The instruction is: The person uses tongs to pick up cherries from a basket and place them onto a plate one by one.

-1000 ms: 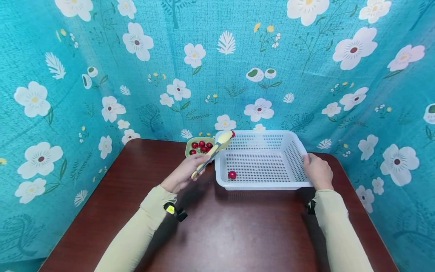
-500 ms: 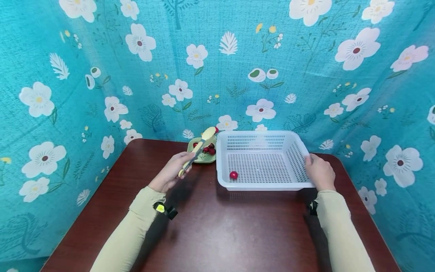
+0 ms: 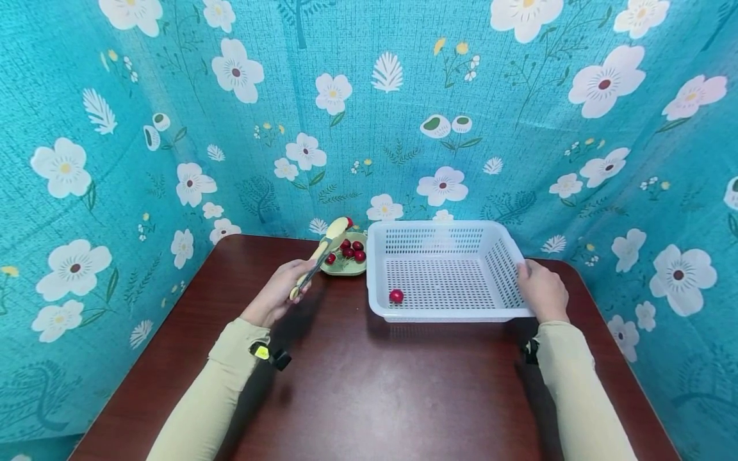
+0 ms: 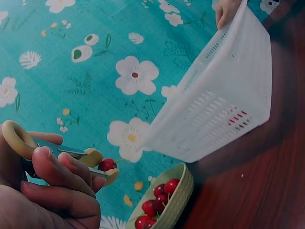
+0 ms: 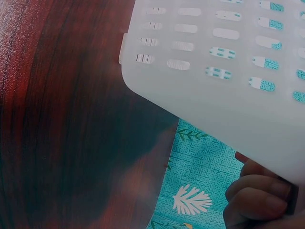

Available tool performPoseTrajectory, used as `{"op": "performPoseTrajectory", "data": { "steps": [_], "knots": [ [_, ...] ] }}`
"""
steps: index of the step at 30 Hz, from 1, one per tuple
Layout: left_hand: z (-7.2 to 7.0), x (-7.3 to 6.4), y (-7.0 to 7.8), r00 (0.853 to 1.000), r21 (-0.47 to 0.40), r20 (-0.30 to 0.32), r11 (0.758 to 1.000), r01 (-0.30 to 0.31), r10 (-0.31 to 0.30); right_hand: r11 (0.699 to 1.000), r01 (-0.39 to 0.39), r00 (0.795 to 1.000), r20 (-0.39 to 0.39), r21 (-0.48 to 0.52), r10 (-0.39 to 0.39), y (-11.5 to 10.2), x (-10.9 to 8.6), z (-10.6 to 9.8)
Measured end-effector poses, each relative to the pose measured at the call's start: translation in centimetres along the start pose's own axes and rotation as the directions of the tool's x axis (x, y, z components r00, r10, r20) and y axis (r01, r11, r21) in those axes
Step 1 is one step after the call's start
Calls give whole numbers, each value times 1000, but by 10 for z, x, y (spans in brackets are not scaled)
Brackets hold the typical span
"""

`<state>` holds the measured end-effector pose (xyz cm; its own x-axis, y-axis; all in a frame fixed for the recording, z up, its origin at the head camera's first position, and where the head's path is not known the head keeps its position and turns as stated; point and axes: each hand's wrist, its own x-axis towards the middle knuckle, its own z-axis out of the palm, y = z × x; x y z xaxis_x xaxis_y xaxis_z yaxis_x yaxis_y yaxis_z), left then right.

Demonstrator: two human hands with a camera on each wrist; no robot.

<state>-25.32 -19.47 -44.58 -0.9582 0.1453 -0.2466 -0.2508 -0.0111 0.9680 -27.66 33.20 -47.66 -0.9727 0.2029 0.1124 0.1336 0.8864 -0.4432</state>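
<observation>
My left hand [image 3: 279,291] grips cream-and-grey food tongs [image 3: 336,230], fingers curled round the handles. In the left wrist view, a red cherry [image 4: 107,164] with a thin stem sits between the cream tips. The tips are above the far left of a pale green bowl [image 3: 346,271], which contains several dark red cherries [image 4: 161,201]. My right hand [image 3: 542,291] holds the right rim of a white perforated plastic basket [image 3: 450,314]; the right wrist view shows its curled fingers [image 5: 259,195] under the rim. One cherry [image 3: 396,296] lies in the basket's near left corner.
The basket stands right beside the bowl near the back of a dark brown table [image 3: 369,384]. A teal flowered curtain [image 3: 357,128] hangs behind the table and along both sides.
My left hand has moved left with the tongs and their cherry, from the basket's left rim to over the bowl. The right hand still holds the basket, which stays in place.
</observation>
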Motion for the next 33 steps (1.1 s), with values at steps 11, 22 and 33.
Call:
{"op": "performPoseTrajectory", "data": {
  "steps": [11,22,33],
  "knots": [
    [-11,8,-12,999,46,-12,998,46,-45,1000,-13,1000,-2,1,13,0,1,0],
    [-11,10,-21,997,53,-13,996,75,-74,1000,-13,1000,12,7,13,-1,0,-1],
    [-11,7,-22,996,29,-9,995,91,-91,999,-25,1000,17,19,25,-1,0,1]
  ]
}}
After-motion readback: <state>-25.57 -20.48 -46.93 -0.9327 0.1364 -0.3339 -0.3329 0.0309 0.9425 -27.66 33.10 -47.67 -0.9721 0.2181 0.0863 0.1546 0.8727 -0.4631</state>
